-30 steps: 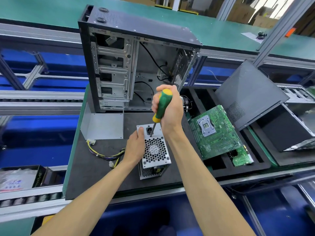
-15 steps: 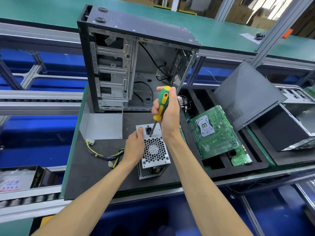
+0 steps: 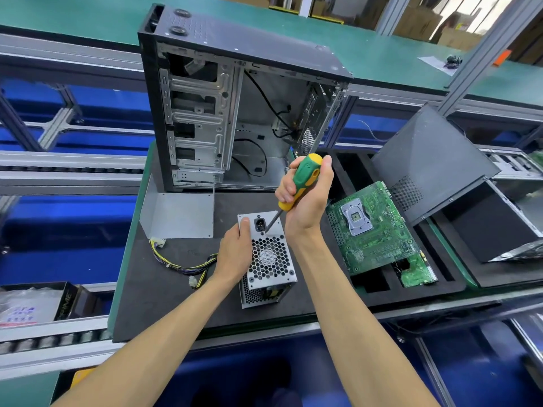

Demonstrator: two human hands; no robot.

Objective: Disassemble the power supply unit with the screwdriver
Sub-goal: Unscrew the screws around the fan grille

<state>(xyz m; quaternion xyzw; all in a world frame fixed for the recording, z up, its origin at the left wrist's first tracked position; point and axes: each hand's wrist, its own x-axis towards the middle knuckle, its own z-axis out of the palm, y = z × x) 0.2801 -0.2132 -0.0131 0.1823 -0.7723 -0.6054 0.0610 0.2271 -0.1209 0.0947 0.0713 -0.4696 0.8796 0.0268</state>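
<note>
A silver power supply unit (image 3: 270, 259) with a honeycomb fan grille stands on the black foam mat (image 3: 164, 289), its socket face turned up. My left hand (image 3: 235, 254) grips its left side, thumb on the top edge. My right hand (image 3: 308, 195) is wrapped around the green and yellow screwdriver (image 3: 299, 180). The tilted shaft comes down to a point just right of the black power socket (image 3: 260, 224), above the grille. A bundle of yellow and black cables (image 3: 179, 262) trails left from the unit.
An open black computer case (image 3: 235, 107) stands upright behind the unit. A green motherboard (image 3: 373, 230) lies in a foam tray to the right, beside a black side panel (image 3: 429, 160). A grey metal sheet (image 3: 179, 215) lies at the left. Roller conveyors run along the left.
The screwdriver handle has turned in my right hand, its tip staying by the socket. My left hand keeps its hold on the unit.
</note>
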